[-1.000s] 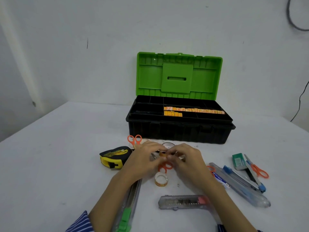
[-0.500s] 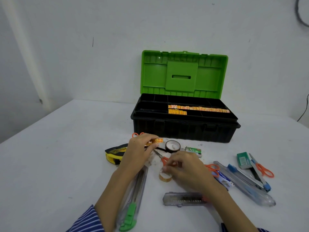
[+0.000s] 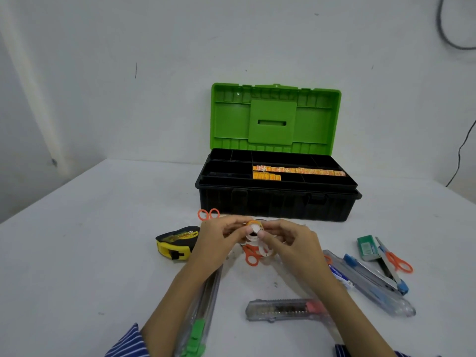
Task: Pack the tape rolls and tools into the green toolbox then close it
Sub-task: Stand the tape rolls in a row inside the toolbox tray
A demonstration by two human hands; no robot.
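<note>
Left hand [image 3: 219, 237] and right hand [image 3: 288, 240] both pinch a small tape roll [image 3: 253, 229], white core, orange-edged, held above the desk [image 3: 103, 240] just before the open green toolbox [image 3: 275, 119].

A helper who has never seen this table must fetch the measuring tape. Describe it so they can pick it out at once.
Start at the open green toolbox at the back of the table. Come forward past its left front corner, to the left of the person's left hand. The tape measure lies there: the only chunky yellow and black thing among slim cutters and orange-handled scissors.
</note>
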